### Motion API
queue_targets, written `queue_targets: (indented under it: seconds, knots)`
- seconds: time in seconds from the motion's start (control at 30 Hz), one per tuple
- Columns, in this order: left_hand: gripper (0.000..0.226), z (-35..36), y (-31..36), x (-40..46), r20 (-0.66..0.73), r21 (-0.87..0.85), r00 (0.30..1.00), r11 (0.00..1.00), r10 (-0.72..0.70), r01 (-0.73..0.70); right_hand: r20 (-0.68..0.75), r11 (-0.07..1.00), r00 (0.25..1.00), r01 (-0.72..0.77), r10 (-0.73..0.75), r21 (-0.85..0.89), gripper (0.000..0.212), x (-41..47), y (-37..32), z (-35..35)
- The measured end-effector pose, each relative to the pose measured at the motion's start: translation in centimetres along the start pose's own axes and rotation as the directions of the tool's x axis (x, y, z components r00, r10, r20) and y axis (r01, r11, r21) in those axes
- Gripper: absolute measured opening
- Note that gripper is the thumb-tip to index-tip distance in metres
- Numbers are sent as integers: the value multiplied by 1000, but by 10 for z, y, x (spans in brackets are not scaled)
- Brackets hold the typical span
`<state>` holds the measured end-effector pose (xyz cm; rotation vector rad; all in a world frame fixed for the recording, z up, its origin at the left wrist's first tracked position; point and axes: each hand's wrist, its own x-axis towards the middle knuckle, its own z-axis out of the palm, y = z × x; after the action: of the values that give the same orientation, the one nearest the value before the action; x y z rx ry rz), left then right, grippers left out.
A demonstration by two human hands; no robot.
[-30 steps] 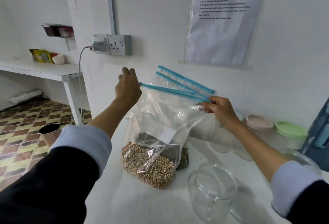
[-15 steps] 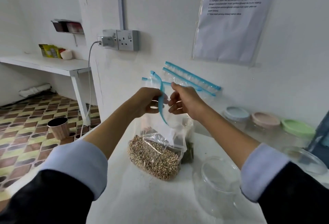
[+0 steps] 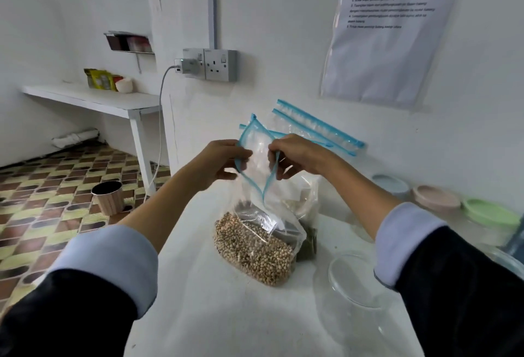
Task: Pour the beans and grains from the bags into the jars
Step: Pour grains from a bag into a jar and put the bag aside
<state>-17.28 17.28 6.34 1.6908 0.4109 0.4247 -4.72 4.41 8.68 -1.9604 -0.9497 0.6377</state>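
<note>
On the white table (image 3: pixel 198 314), head view: left hand (image 3: pixel 219 160) and right hand (image 3: pixel 297 155) each pinch one side of the blue zip mouth of the upright soybean bag (image 3: pixel 255 243), pulled apart, clear open jar (image 3: pixel 357 300) near right.

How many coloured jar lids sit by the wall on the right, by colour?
Pale blue lid: 1
Pink lid: 1
Green lid: 1
Total: 3
</note>
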Motion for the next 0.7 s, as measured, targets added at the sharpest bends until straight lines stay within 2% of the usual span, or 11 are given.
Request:
queue_targets:
  seconds: [0.07, 0.13, 0.2, 0.3, 0.4, 0.53, 0.6, 0.7]
  knots:
    - [13, -23, -5, 3, -216, 116, 976, 993, -1, 27, -60, 983, 998, -36, 25, -180, 24, 3, 6, -19]
    - [21, -48, -13, 6, -384, 231, 923, 969, 4, 91, -157, 921, 988, -67, 6, -383, 27, 7, 17, -40]
    - [24, -62, -21, 5, -425, 311, 905, 944, 32, 113, -192, 871, 980, -43, -59, -489, 31, 11, 26, -54]
    - [25, -63, -23, 8, -417, 325, 901, 945, 116, 29, -264, 789, 950, -33, -165, -614, 27, 16, 29, -59]
    - [29, -57, -19, 7, -368, 318, 914, 947, 169, -47, -305, 868, 931, 25, -201, -496, 16, 19, 27, -57]
    - [34, -43, -22, 0, -253, 268, 926, 940, 278, -209, -384, 944, 874, 207, -297, -258, 34, 22, 16, -42]
    - [33, -34, -23, -2, -217, 259, 919, 927, 328, -270, -329, 944, 890, 260, -316, -204, 35, 24, 4, -31]
    - [27, -27, -22, -2, -183, 254, 910, 912, 373, -323, -250, 922, 898, 303, -361, -241, 22, 25, -21, -18]
